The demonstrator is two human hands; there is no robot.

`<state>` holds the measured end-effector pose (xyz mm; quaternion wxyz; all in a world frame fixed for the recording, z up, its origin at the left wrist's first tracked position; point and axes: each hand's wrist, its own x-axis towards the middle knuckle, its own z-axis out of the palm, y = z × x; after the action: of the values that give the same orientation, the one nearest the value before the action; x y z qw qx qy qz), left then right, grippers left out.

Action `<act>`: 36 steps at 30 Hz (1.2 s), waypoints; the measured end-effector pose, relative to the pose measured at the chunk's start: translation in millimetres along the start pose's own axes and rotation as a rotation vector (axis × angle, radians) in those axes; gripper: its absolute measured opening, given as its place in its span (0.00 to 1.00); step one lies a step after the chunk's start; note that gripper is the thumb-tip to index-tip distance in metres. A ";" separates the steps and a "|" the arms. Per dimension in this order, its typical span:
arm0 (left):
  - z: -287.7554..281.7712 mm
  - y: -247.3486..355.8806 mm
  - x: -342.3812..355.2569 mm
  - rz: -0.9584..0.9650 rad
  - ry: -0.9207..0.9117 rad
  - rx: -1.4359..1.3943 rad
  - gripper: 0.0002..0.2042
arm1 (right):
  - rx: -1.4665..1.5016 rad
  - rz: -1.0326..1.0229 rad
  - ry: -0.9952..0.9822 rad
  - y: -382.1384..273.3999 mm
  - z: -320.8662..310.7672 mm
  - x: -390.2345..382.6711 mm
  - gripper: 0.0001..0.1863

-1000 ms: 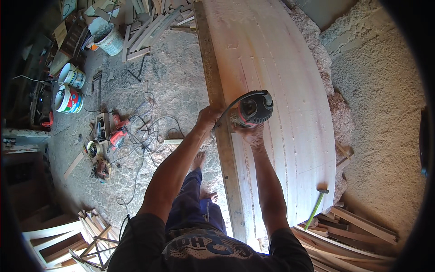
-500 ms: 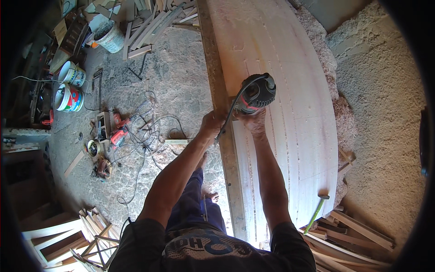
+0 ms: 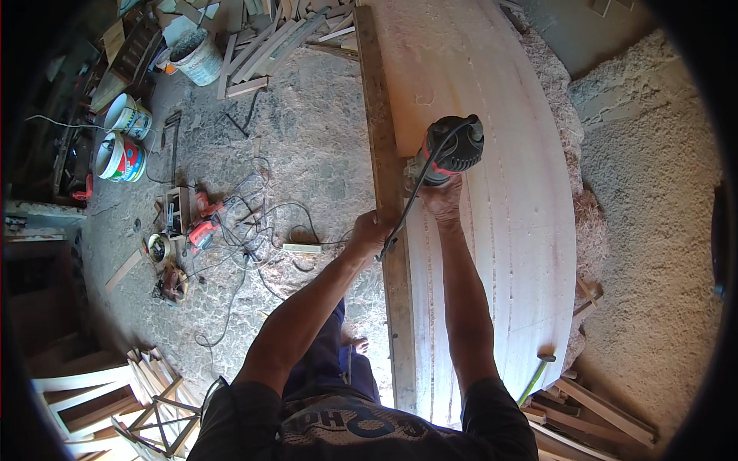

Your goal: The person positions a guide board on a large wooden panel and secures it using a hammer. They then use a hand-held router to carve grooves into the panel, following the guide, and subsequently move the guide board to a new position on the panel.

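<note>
**A:** Which parts are hidden?

**B:** The underside of the power tool [image 3: 453,150]; contact with the panel [image 3: 523,177] cannot be confirmed. The right hand [image 3: 443,201] grasps the tool's lower body, fingertips concealed. The left hand [image 3: 370,230] is at the left edge of the wood strip [image 3: 378,100]. Its fingers are partly hidden; whether they are clenched or released cannot be told.

**A:** Specify the tool position.

**B:** Over the panel, just right of the strip. The cable [image 3: 414,194] crosses the strip near the left hand.

**A:** State the edges and room.

**B:** The strip follows the panel's left side; the floor [image 3: 315,131] lies beyond. Right of the tool, the panel surface extends to an edge bordered by shavings [image 3: 588,230]. The panel's far end is cut off at the top.

**A:** Identify obstructions.

**B:** A hammer [image 3: 546,359] lies near the panel's lower right edge. Tangled cords [image 3: 247,256] surround a red tool [image 3: 203,233] on the floor. Wood scraps [image 3: 269,48] lie at upper left.
</note>
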<state>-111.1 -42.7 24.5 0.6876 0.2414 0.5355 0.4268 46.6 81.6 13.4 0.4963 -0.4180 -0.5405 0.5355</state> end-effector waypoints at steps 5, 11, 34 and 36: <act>1.9 1.9 4.0 -0.031 0.014 0.024 0.11 | -0.111 -0.047 0.012 3.0 -3.4 20.4 0.36; -9.4 -2.5 12.4 -0.014 -0.043 0.149 0.17 | -0.166 -0.112 -0.018 -27.8 17.4 35.8 0.31; -15.6 -51.7 31.9 0.155 -0.130 0.462 0.24 | -0.402 -0.272 0.036 -8.1 16.9 101.5 0.30; -12.3 -51.9 31.9 0.141 -0.138 0.456 0.24 | -0.392 -0.261 0.052 -2.0 7.3 103.6 0.31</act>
<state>-103.7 -44.2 -37.2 0.6188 0.4558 0.5514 0.3245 23.2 182.1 25.0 0.4846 -0.4466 -0.6706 0.3407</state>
